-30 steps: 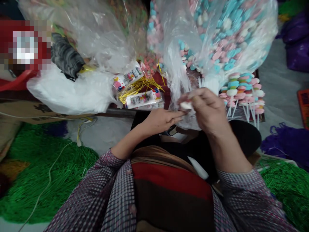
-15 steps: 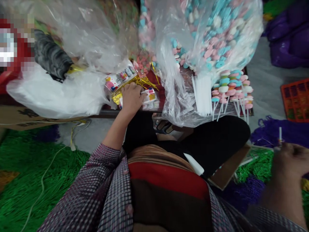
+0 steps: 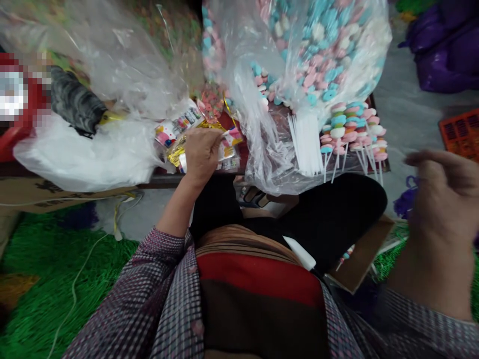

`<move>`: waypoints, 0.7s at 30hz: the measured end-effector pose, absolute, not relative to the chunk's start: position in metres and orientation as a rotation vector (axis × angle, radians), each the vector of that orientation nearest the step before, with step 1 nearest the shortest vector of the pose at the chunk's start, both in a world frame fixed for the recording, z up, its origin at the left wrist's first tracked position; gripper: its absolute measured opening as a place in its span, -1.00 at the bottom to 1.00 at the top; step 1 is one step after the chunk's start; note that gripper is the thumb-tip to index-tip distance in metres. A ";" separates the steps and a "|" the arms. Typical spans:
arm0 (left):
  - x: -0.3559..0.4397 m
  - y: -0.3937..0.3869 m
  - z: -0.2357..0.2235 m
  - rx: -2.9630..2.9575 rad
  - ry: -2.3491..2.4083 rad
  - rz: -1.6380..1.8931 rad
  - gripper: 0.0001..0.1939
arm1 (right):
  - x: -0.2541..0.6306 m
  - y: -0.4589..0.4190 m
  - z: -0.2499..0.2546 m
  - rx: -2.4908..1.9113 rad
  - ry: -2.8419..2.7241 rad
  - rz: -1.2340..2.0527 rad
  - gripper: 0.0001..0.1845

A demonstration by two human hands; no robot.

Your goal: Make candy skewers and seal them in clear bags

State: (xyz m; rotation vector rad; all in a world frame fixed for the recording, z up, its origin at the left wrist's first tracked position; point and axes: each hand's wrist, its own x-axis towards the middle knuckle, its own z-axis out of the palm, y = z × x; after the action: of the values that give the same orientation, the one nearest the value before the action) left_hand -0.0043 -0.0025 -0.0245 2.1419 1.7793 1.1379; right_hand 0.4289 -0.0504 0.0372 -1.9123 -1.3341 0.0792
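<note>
My left hand (image 3: 203, 152) is at the table's near edge. Its fingers pinch the corner of a small printed plastic bag (image 3: 232, 135), lifted slightly off the others. More printed bags (image 3: 179, 124) and gold twist ties (image 3: 175, 155) lie around and under the hand. My right hand (image 3: 445, 194) is raised at the far right, a little blurred. Its fingers are partly bent and apart, and nothing shows in them. Below it, a marshmallow skewer (image 3: 346, 257) lies in a cardboard box (image 3: 361, 262). Finished-looking marshmallow skewers (image 3: 352, 127) lie beside white sticks (image 3: 306, 145) on the table.
Large clear bags of pink, blue and white marshmallows (image 3: 329, 45) stand at the back. Another bag of candies (image 3: 130, 55) is at the back left. A white plastic bag (image 3: 86, 154) lies on the left. An orange crate (image 3: 462, 132) stands at the right.
My left hand has closed on a printed bag and raised its corner. My right hand has risen from near the box; the white stick it held is gone from its fingers.
</note>
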 end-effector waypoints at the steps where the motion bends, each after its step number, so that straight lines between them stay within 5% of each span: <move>1: 0.004 -0.007 -0.020 2.178 1.731 1.151 -0.72 | 0.396 -0.046 0.046 -1.735 -1.409 0.309 -0.70; 4: 0.028 -0.018 -0.009 2.303 1.622 1.135 -0.70 | 0.304 -0.032 0.051 -1.431 -1.674 1.015 -0.65; 8: 0.045 -0.027 -0.006 2.345 1.523 1.060 -0.65 | 0.234 -0.017 0.024 -1.259 -1.620 1.339 -0.55; 21: 0.019 -0.026 0.008 1.662 1.222 0.860 -0.53 | 0.228 -0.006 0.013 -1.214 -1.365 1.312 -0.58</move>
State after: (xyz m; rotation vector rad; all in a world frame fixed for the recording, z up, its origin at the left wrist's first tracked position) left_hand 0.0189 -0.0258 0.0082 1.6624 1.2222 0.8596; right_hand 0.2285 -0.0065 0.0129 -1.2141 -1.3651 1.3116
